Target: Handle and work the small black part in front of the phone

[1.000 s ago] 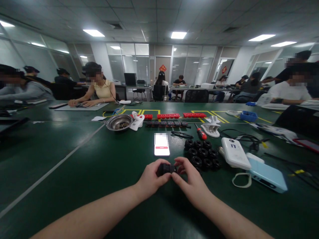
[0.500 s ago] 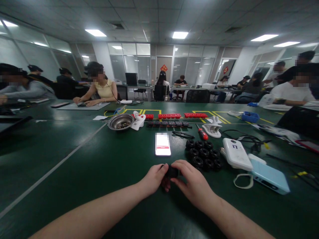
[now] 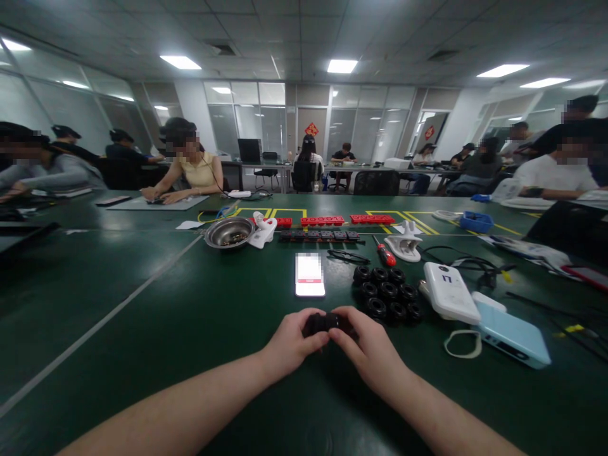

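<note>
Both my hands meet over the green table [image 3: 142, 329] and pinch one small black round part [image 3: 323, 323] between their fingertips. My left hand [image 3: 291, 345] grips its left side with curled fingers. My right hand [image 3: 368, 348] grips its right side, thumb and fingers closed on it. Just beyond my right hand lies a cluster of several similar black ring-shaped parts [image 3: 387, 292]. A lit phone [image 3: 310, 282] lies flat right behind the held part.
A metal bowl [image 3: 229, 232], white holders [image 3: 263, 230], red and black part strips [image 3: 323, 221], a red-handled screwdriver [image 3: 384, 253], a white device [image 3: 449, 292], a light blue box [image 3: 510, 332] and cables [image 3: 465, 261] lie across the table. Other people sit at tables left, right and behind.
My hands stayed together on the black part; the fingers shifted around it, turning it slightly. The view drifted a little.
</note>
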A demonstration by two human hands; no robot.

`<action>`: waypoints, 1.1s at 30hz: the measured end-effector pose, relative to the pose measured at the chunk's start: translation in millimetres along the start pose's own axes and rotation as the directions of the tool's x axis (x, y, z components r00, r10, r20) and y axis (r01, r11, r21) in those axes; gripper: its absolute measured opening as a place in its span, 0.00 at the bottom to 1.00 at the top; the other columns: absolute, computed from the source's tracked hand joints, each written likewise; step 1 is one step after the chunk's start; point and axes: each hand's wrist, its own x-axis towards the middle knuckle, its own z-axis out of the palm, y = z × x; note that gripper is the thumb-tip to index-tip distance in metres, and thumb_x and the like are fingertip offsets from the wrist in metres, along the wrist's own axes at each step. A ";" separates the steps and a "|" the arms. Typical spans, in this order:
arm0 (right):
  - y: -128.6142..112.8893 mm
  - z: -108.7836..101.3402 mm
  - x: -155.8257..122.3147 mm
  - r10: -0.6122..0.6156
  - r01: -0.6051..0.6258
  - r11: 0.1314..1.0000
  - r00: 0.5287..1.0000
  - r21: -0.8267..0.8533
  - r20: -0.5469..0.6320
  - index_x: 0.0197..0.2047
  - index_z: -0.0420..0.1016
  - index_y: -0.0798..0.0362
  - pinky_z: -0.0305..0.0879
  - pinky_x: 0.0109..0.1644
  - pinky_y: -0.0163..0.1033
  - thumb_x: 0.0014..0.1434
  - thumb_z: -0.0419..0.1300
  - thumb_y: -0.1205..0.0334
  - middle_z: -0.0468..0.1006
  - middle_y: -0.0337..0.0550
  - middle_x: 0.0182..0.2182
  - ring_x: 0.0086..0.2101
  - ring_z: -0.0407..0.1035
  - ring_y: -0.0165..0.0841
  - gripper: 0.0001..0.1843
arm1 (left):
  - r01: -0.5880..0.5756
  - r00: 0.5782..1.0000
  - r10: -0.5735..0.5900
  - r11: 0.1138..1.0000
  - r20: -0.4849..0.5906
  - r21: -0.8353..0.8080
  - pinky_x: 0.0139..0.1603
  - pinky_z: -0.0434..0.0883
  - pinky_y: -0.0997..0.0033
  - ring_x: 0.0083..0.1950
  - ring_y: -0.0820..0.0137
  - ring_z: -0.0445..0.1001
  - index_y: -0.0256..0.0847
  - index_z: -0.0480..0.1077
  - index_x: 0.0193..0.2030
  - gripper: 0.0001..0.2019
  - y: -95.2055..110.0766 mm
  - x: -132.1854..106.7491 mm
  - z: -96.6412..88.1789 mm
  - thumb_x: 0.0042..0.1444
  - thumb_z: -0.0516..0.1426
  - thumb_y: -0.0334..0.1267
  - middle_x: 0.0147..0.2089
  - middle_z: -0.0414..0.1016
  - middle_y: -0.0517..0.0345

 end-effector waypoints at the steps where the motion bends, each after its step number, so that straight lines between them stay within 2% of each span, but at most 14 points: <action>1: 0.1 -0.2 -0.2 -0.050 0.050 0.999 0.999 -0.015 -0.014 0.41 0.64 0.52 0.63 0.36 0.39 0.53 0.54 0.64 0.70 0.43 0.34 0.33 0.65 0.33 0.11 | 0.039 0.999 -0.037 0.996 0.024 -0.079 0.25 0.66 0.72 0.24 0.72 0.68 0.33 0.64 0.38 0.20 -2.7 1.4 0.1 0.45 0.55 0.50 0.27 0.68 0.57; 3: 0.7 0.2 -0.9 -0.153 0.152 0.988 0.988 -0.029 -0.017 0.44 0.62 0.51 0.62 0.42 0.40 0.51 0.55 0.68 0.68 0.44 0.39 0.39 0.63 0.35 0.15 | 0.092 0.995 -0.086 0.981 0.043 -0.170 0.22 0.66 0.73 0.21 0.73 0.67 0.32 0.63 0.35 0.22 -5.3 3.8 0.2 0.45 0.54 0.53 0.24 0.66 0.59; 5: 1.6 1.4 -1.8 -0.175 0.175 0.984 0.984 -0.022 -0.013 0.48 0.60 0.50 0.61 0.45 0.42 0.50 0.56 0.68 0.66 0.45 0.43 0.41 0.62 0.35 0.21 | 0.096 0.995 -0.093 0.984 0.027 -0.149 0.22 0.66 0.74 0.21 0.74 0.67 0.33 0.63 0.35 0.21 -3.4 4.6 0.0 0.44 0.55 0.51 0.25 0.66 0.59; 8: 2.9 3.1 -1.5 -0.016 0.017 1.000 0.999 0.024 -0.036 0.52 0.55 0.51 0.63 0.41 0.42 0.51 0.56 0.61 0.67 0.45 0.43 0.37 0.65 0.35 0.26 | 0.056 0.998 -0.058 0.997 -0.036 -0.051 0.25 0.66 0.74 0.24 0.75 0.67 0.34 0.64 0.37 0.16 3.8 2.6 -0.7 0.45 0.57 0.44 0.29 0.67 0.59; 11: 3.5 3.2 0.8 0.127 -0.126 0.990 0.992 0.067 -0.005 0.42 0.64 0.54 0.62 0.31 0.37 0.58 0.47 0.55 0.71 0.41 0.29 0.28 0.66 0.31 0.14 | 0.024 0.996 -0.020 0.999 -0.085 0.037 0.29 0.67 0.73 0.29 0.72 0.68 0.36 0.64 0.40 0.17 7.6 -0.2 -2.1 0.43 0.59 0.40 0.32 0.67 0.58; 14: 3.1 3.1 1.9 0.108 -0.109 0.993 0.994 0.046 0.031 0.30 0.67 0.54 0.60 0.28 0.35 0.58 0.46 0.56 0.70 0.39 0.23 0.26 0.65 0.30 0.14 | 0.016 0.999 -0.015 0.999 -0.045 0.033 0.29 0.67 0.73 0.29 0.72 0.68 0.35 0.64 0.40 0.19 4.7 0.0 -3.3 0.42 0.59 0.42 0.31 0.68 0.58; 16: 2.8 3.6 1.0 0.056 -0.056 0.998 0.998 0.016 0.027 0.36 0.67 0.54 0.61 0.32 0.35 0.56 0.51 0.60 0.72 0.40 0.28 0.29 0.66 0.31 0.08 | 0.040 0.999 -0.041 0.998 -0.025 -0.053 0.25 0.66 0.73 0.25 0.73 0.67 0.33 0.64 0.39 0.19 1.2 2.4 -3.2 0.44 0.57 0.46 0.27 0.67 0.58; 19: 2.2 4.5 -1.2 -0.032 0.032 0.998 0.999 -0.057 -0.003 0.45 0.64 0.52 0.62 0.37 0.37 0.51 0.56 0.65 0.72 0.43 0.36 0.33 0.66 0.32 0.16 | 0.125 0.991 -0.130 0.984 -0.035 -0.125 0.20 0.65 0.74 0.20 0.74 0.66 0.32 0.63 0.35 0.21 -1.7 6.6 -2.2 0.46 0.52 0.51 0.21 0.65 0.60; 21: 1.3 4.3 -2.1 -0.034 0.033 0.997 0.999 -0.076 -0.014 0.47 0.63 0.51 0.63 0.35 0.36 0.50 0.56 0.64 0.71 0.43 0.37 0.32 0.66 0.32 0.18 | 0.164 0.982 -0.173 0.978 -0.069 -0.131 0.20 0.65 0.74 0.19 0.74 0.65 0.32 0.63 0.35 0.20 -0.7 7.4 -1.6 0.46 0.52 0.51 0.22 0.65 0.60; 23: 0.8 3.7 -2.3 0.029 -0.029 0.999 1.000 -0.021 -0.003 0.47 0.63 0.51 0.62 0.30 0.35 0.53 0.54 0.60 0.72 0.41 0.34 0.28 0.66 0.30 0.17 | 0.129 0.983 -0.142 0.985 -0.115 -0.112 0.22 0.66 0.74 0.22 0.74 0.66 0.33 0.62 0.37 0.19 2.4 5.7 -1.6 0.47 0.53 0.48 0.27 0.66 0.59; 25: 1.7 3.8 -1.8 0.111 -0.114 0.990 0.993 0.082 0.034 0.41 0.65 0.53 0.61 0.25 0.33 0.57 0.49 0.55 0.72 0.39 0.27 0.23 0.65 0.28 0.13 | 0.050 0.989 -0.053 0.998 -0.138 -0.027 0.25 0.66 0.74 0.25 0.74 0.67 0.35 0.63 0.39 0.17 6.4 2.1 -2.2 0.47 0.54 0.46 0.31 0.66 0.58; 28: 6.3 5.9 -0.3 0.185 -0.200 0.961 0.978 0.193 0.094 0.26 0.64 0.54 0.57 0.19 0.30 0.59 0.42 0.52 0.67 0.36 0.19 0.17 0.62 0.25 0.19 | -0.075 0.992 0.094 0.977 -0.090 0.200 0.32 0.66 0.72 0.32 0.71 0.67 0.37 0.65 0.41 0.16 10.6 -2.9 -4.2 0.47 0.56 0.43 0.33 0.67 0.57; 30: 9.3 7.5 1.1 0.195 -0.211 0.957 0.976 0.199 0.097 0.23 0.62 0.54 0.55 0.18 0.30 0.59 0.43 0.52 0.65 0.35 0.18 0.17 0.60 0.25 0.20 | -0.120 0.989 0.140 0.950 -0.050 0.288 0.35 0.65 0.71 0.36 0.68 0.67 0.38 0.66 0.41 0.17 10.2 -3.8 -5.9 0.45 0.57 0.44 0.35 0.68 0.56; 33: 8.4 7.6 2.9 0.169 -0.175 0.970 0.984 0.169 0.052 0.26 0.64 0.54 0.58 0.22 0.31 0.56 0.50 0.55 0.66 0.35 0.19 0.20 0.62 0.27 0.13 | -0.059 0.998 0.061 0.987 -0.010 0.146 0.31 0.66 0.70 0.31 0.68 0.69 0.36 0.65 0.41 0.24 4.3 -0.9 -7.3 0.42 0.57 0.52 0.32 0.69 0.55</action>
